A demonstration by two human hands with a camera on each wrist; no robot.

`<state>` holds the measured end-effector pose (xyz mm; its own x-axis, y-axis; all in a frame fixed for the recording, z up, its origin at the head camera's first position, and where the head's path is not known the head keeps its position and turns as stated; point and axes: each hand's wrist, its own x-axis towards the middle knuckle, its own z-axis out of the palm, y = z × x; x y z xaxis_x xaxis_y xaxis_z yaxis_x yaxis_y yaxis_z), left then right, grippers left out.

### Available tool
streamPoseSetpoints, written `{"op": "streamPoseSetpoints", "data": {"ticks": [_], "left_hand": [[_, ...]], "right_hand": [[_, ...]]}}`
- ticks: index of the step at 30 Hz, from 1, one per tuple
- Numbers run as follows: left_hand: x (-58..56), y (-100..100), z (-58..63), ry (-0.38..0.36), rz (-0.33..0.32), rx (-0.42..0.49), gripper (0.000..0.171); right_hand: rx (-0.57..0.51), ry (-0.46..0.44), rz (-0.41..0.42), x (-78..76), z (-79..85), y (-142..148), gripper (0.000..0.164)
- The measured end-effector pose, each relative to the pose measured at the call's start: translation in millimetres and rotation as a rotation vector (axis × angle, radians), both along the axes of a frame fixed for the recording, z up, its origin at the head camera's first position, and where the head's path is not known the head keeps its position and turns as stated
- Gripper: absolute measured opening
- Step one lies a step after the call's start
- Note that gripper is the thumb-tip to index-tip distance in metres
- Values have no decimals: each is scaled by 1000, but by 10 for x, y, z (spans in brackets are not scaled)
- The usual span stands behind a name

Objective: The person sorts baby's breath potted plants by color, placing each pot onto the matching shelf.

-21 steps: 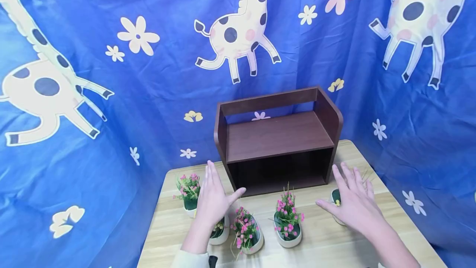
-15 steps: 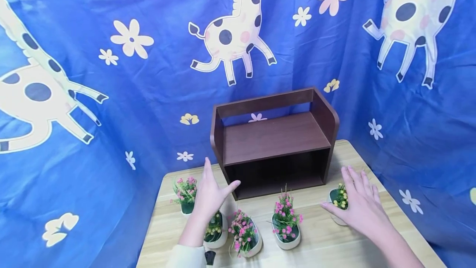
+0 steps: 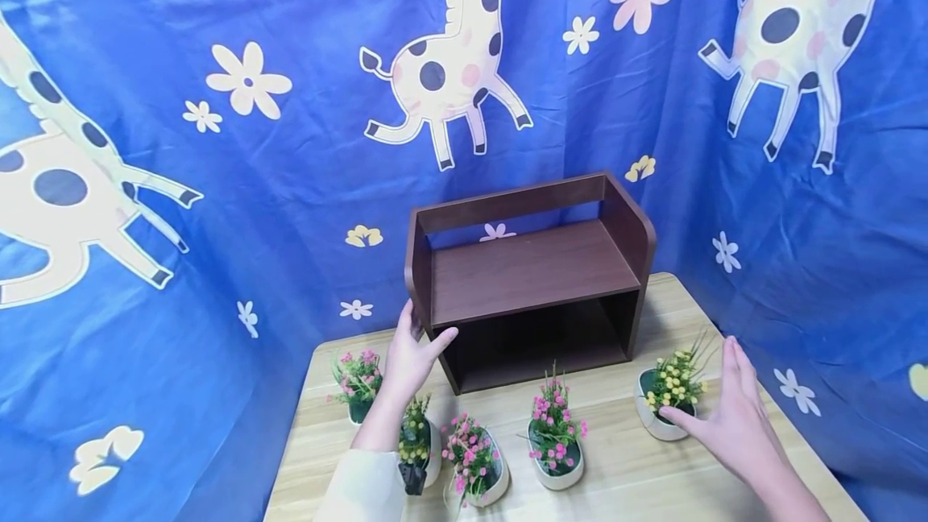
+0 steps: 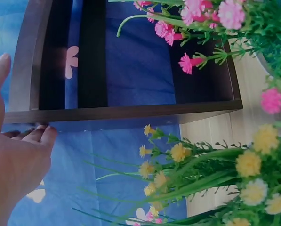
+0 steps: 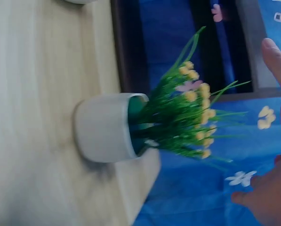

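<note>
A dark brown two-tier wooden shelf [image 3: 536,268] stands at the back of the table. My left hand [image 3: 408,361] is at its left side panel, fingers along the outer face and thumb in front, spread away from the fingers. In the left wrist view the fingertips [image 4: 48,134] meet the panel's edge; whether they press on it I cannot tell. My right hand [image 3: 735,425] hovers just right of a white pot with yellow flowers [image 3: 670,393], thumb apart from the fingers. The right wrist view shows a gap between that pot [image 5: 105,127] and the hand.
Pink-flowered pots stand at the left [image 3: 358,385], front middle [image 3: 474,457] and centre [image 3: 554,441] of the wooden table [image 3: 609,457]. Another yellow-flowered pot [image 3: 416,433] is partly behind the left forearm. A blue curtain [image 3: 290,159] with giraffes surrounds the table.
My left hand has moved forward to the shelf's left panel. My right hand has shifted right, uncovering the yellow-flowered pot. The head view has moved slightly.
</note>
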<state>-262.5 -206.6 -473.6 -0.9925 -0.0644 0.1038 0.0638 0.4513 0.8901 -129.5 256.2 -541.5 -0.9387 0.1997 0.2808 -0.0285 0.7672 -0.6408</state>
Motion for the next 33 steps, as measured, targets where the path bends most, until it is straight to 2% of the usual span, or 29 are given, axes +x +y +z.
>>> {"op": "streamPoseSetpoints", "data": {"ticks": [3,6,9,15,21,26,29,33], "left_hand": [[-56,1,-15,44,-18,53,101],[-91,-17,0,76,-8,65,95],[-123,-41,21,70,25,52,89],[-191,-57,-9,61,79,114,76],[-214,-79,-29,73,142,115,71],[-242,-103,-54,83,155,107,67],[-245,-102,-51,97,154,85,68],[-243,-92,-46,123,158,23,68]], "right_hand": [[-49,-26,-27,22,-128,46,142],[-105,-69,-51,44,-268,86,143],[-160,-122,-76,58,-408,127,142],[-225,-154,-80,66,-682,131,141],[-262,-166,-67,8,-963,65,138],[-335,-176,-72,-98,-1149,6,136],[-374,-176,-87,-157,-1213,-38,135],[-352,-153,-121,-199,-1238,-94,124]]}}
